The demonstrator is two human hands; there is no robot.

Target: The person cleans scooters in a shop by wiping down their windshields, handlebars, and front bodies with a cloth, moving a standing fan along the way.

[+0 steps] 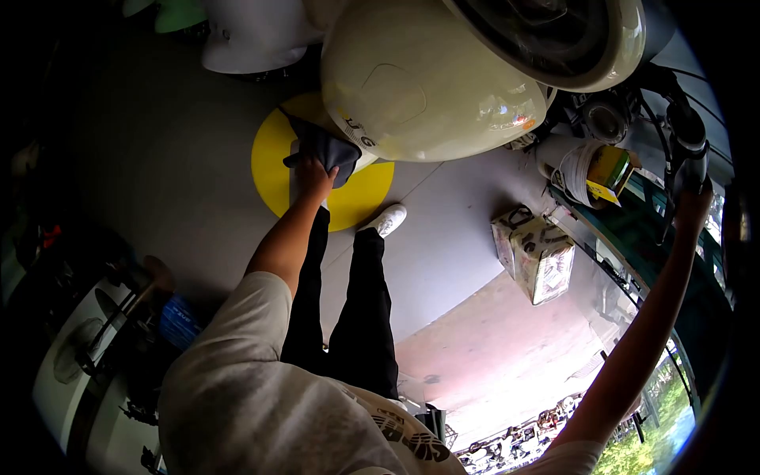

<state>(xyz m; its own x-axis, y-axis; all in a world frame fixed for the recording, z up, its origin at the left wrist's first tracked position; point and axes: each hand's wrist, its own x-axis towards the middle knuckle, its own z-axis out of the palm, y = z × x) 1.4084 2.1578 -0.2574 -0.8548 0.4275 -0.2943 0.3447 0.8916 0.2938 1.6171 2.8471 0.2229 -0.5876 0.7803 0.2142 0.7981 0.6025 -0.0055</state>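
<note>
My left hand (314, 178) is closed on a dark grey cloth (336, 154), beside the lower edge of a large rounded cream shell (419, 87) with dark lettering. Whether the cloth presses on the shell I cannot tell. At the far right, my right arm is stretched out and my right hand (694, 199) is closed round a black, handle-like object (687, 131). Its kind is unclear in the shadow. Above the shell is a second cream part with a dark glossy window (546, 32).
On the floor lies a yellow disc (273, 162), near my white shoe (388, 220). A taped box (534, 253) stands to the right. Beyond it are a white bucket (566, 162) and a yellow-green carton (609, 174). White rounded shells (253, 36) sit at the top left.
</note>
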